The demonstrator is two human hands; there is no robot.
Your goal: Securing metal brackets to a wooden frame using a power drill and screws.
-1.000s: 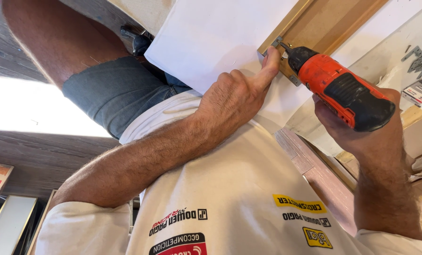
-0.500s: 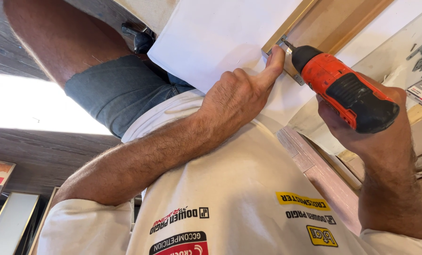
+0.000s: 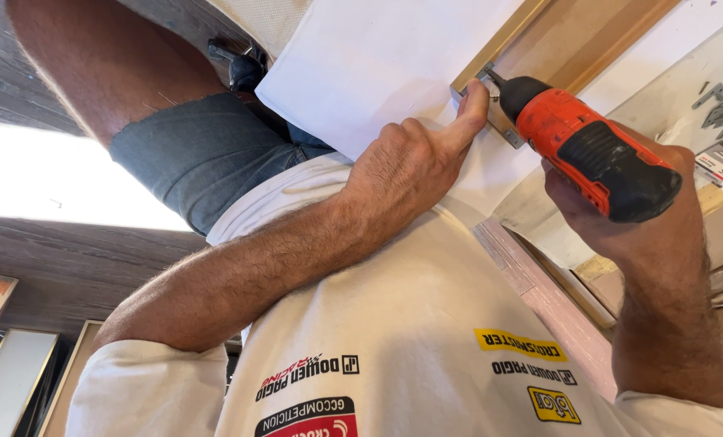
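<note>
Orange drill (image 3: 592, 154) in right hand (image 3: 612, 218), left hand (image 3: 414, 166) on white sheet (image 3: 378, 65)

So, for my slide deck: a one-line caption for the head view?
Right hand drives an orange power screwdriver at a wooden frame; left hand steadies white backing.

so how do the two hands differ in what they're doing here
The left hand lies flat on the white sheet, one finger stretched to the small metal bracket; the right hand is closed around the orange drill. The left holds no tool; the right aims the drill at the bracket. Both are bare and meet at the wooden frame.
</note>
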